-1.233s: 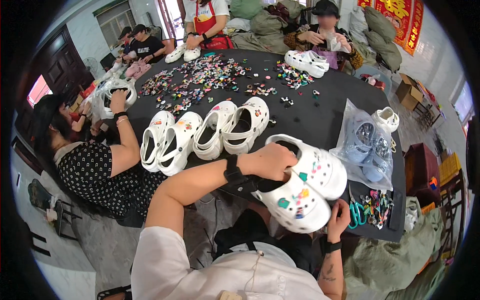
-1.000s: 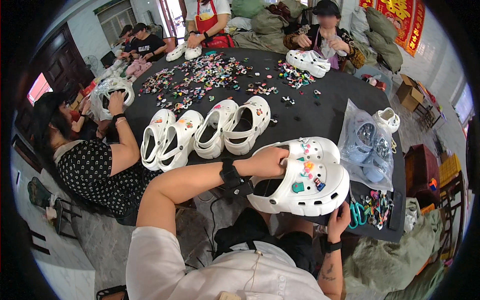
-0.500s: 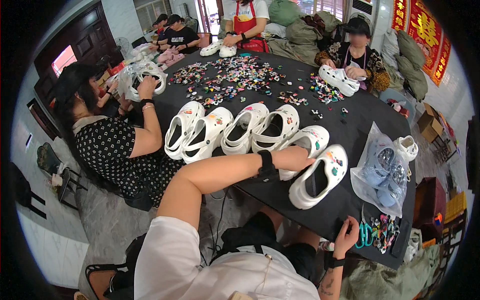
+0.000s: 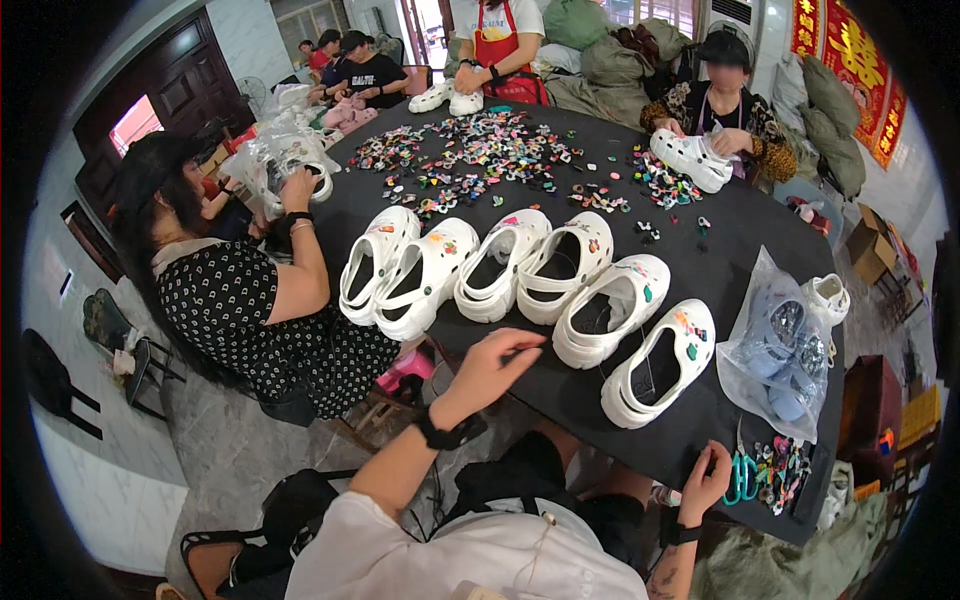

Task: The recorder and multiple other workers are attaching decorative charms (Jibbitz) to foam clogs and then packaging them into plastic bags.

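Where the row ends on the right: the near clog [image 4: 658, 365], white, sits sole down on the black surface [image 4: 720, 250] close to its front edge, toe pointing away and slightly right, coloured charms [image 4: 691, 335] on its top.
Its mate: the other clog [image 4: 612, 310], also white and decorated, stands just to its left and a little farther from the edge.
Left hand [image 4: 492, 370]: fingers extended, slightly bent and loosely together, gripping nothing; nearest to the heel of the other clog and apart from it. Whether it touches the surface, I cannot tell.
Right hand [image 4: 706, 476]: fingers loosely curled and a little spread, gripping nothing, by the front edge.
Rest of the row: 4 more clogs [image 4: 455, 238], white and decorated, side by side to the left, toes away.
Scissors [image 4: 740, 460]: teal handles, blades pointing away, between the right hand and a small heap [image 4: 782, 475] of mixed charms.
Clear bag [image 4: 748, 345]: lies right of the near clog with blue clogs [image 4: 785, 325] inside; 1 white clog [image 4: 826, 298] is just beyond it.
Big pile [image 4: 500, 150]: multicoloured charms over the far middle; a smaller pile [image 4: 670, 180] to its right.
Co-workers: 1 person in dotted clothes [image 4: 225, 285] at left, at bagged clogs [image 4: 285, 150]; 1 in a red apron [image 4: 492, 48] across, at 2 white clogs; 1 in a black cap [image 4: 724, 48] at far right, holding white footwear [image 4: 690, 160].
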The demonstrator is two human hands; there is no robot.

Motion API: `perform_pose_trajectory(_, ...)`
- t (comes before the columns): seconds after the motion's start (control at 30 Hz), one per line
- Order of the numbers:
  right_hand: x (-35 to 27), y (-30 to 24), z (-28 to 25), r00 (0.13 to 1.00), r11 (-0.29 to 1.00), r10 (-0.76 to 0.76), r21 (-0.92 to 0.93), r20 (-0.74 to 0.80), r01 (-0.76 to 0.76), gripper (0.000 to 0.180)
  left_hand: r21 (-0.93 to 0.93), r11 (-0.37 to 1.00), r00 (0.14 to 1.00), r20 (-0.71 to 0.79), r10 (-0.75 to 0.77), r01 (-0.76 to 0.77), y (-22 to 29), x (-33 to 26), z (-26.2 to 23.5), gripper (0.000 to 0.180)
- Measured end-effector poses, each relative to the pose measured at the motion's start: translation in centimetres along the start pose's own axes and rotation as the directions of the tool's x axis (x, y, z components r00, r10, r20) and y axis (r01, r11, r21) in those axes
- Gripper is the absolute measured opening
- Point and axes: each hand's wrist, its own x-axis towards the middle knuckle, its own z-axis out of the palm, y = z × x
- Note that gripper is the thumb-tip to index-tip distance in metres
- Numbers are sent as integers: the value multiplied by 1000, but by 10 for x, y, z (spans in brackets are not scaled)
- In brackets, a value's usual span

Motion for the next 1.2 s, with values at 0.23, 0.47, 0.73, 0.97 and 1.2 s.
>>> perform_pose_trajectory(0.23,1,2,1,1000,998,7,-58,31,-6,12,60,962,501,-861,-85,266,-98,-68,-46,80)
perform_pose_trajectory(0.47,5,-15,-4,984,987,134,70,116,-143,18,313,857,640,-768,-24,409,-167,-13,-116,133)
perform_pose_trajectory(0.73,28,-85,27,877,889,163,318,453,-329,60,450,767,532,-830,170,458,-175,8,-118,111)
perform_pose_trajectory(0.97,30,-74,53,902,870,111,398,418,-292,63,320,945,871,-442,216,-72,-57,-4,-8,35)
perform_pose_trajectory(1.2,30,-58,49,876,606,178,651,449,-457,40,533,801,918,394,52,-274,36,74,65,72)
